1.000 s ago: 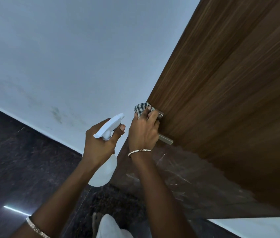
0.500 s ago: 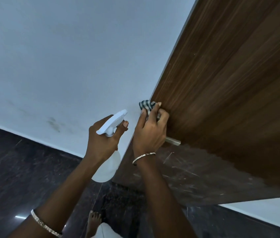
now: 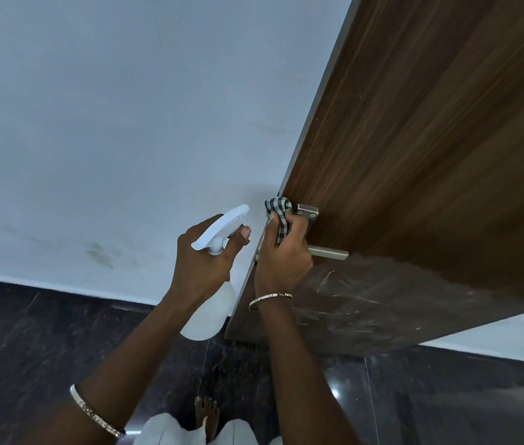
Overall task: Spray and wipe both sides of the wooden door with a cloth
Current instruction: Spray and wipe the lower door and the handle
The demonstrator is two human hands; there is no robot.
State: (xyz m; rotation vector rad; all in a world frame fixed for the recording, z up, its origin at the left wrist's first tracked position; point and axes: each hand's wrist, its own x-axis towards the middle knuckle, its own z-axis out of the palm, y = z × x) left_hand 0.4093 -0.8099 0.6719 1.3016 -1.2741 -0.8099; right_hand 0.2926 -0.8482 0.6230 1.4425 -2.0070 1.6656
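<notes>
Reaching forward with the forearm raised, the right hand (image 3: 281,258) is curled shut on a crumpled dark-and-white checked cloth (image 3: 279,216), pressing it against the free edge of the brown wood-grain door (image 3: 430,155), just beside the brushed metal handle plate (image 3: 308,213). The fingers wrap over the plate, and the straight metal lever (image 3: 329,253) sticks out to the right from under the hand. A thin metal bangle (image 3: 270,298) circles that wrist.

Beside it, the left hand (image 3: 202,261) is closed around the neck of a white plastic spray bottle (image 3: 212,313), held upright, its trigger head (image 3: 222,228) above the knuckles and nozzle pointing up and right toward the door edge. The two hands are near each other but apart. Below the lever, the door's lower face looks dull and streaked, while above it the grain is clean and warm. Behind stands a pale grey wall (image 3: 125,123); the floor (image 3: 29,348) is dark polished stone.
</notes>
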